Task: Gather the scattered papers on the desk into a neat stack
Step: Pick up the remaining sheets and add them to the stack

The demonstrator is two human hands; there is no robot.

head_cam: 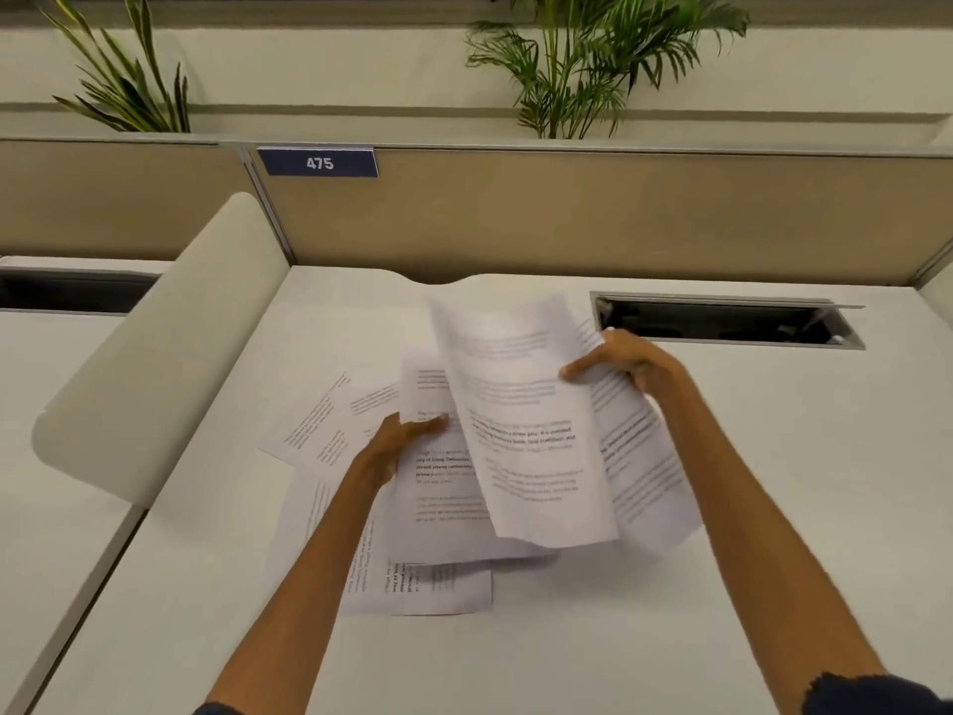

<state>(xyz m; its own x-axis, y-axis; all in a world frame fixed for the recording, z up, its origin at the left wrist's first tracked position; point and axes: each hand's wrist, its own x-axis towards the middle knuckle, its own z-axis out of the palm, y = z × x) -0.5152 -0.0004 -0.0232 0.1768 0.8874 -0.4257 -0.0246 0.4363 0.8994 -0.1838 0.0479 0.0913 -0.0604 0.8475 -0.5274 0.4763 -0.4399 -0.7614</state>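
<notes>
Several printed white sheets lie overlapping at the middle of the white desk [670,637]. My right hand [626,361] grips a lifted, curling sheet [521,420] by its right edge, and another sheet [644,467] hangs beneath that hand. My left hand [399,438] pinches the left edge of a sheet [443,498] that sits on the pile. More loose papers [330,430] fan out to the left, and others [443,585] stick out at the near side under my left forearm.
A beige divider panel [154,353] slants along the desk's left side. A tan partition with a blue tag reading 475 [319,163] closes the back. An open cable slot [722,319] lies at the back right. Palm plants [582,59] rise behind the partition.
</notes>
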